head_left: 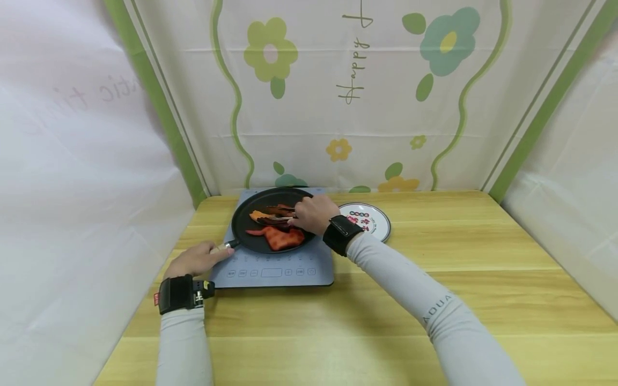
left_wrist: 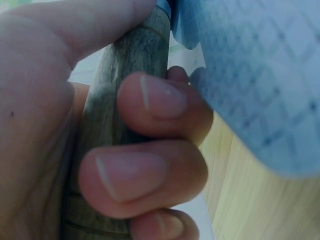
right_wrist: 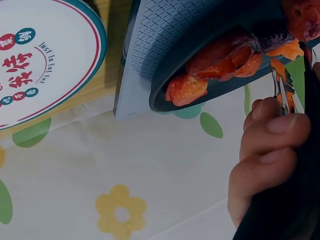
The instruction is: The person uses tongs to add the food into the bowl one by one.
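My left hand (head_left: 195, 260) grips the wooden handle (left_wrist: 130, 60) of a black frying pan (head_left: 243, 238), fingers curled round it. The pan rests on a flat induction cooker (head_left: 275, 281). My right hand (head_left: 314, 214) is over the pan's right side and holds metal tongs (head_left: 277, 219), whose tips reach down among the food. A red chicken wing (head_left: 282, 239) lies at the pan's near side. Close by the tong tips is an orange piece of food (head_left: 258, 215). More reddish food pieces (right_wrist: 220, 62) lie along the pan's far side, partly hidden by the tongs and hand.
A white plate (head_left: 381, 222) with red lettering and a dark rim stands right of the cooker, partly behind my right wrist. The wooden table (head_left: 434, 246) extends to the right and front. Printed cloth (head_left: 299, 118) encloses the back and both sides.
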Action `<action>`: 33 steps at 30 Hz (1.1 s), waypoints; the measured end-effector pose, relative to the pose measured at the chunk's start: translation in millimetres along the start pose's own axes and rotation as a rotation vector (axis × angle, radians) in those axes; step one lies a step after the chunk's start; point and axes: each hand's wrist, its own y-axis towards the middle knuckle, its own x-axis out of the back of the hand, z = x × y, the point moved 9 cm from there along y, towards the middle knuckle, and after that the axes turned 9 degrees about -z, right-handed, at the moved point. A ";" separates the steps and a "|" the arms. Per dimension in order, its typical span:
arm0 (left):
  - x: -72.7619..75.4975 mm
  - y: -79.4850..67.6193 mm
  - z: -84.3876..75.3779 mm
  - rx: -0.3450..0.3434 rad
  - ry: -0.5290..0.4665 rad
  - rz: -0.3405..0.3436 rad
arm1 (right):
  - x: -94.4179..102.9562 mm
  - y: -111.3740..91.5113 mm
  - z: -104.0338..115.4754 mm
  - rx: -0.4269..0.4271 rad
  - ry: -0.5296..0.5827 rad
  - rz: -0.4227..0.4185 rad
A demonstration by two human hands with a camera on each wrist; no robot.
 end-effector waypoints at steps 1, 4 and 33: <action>0.0 -0.2 0.1 0.000 0.000 0.000 | 0.0 -0.1 -0.5 -0.001 0.000 -0.004; 0.4 -0.3 0.1 -0.001 -0.003 -0.001 | 1.1 -0.7 -2.8 -0.008 0.024 -0.022; 3.5 -2.1 -4.4 -0.005 -0.005 -0.004 | 21.5 -45.2 -54.0 -0.163 0.110 -0.079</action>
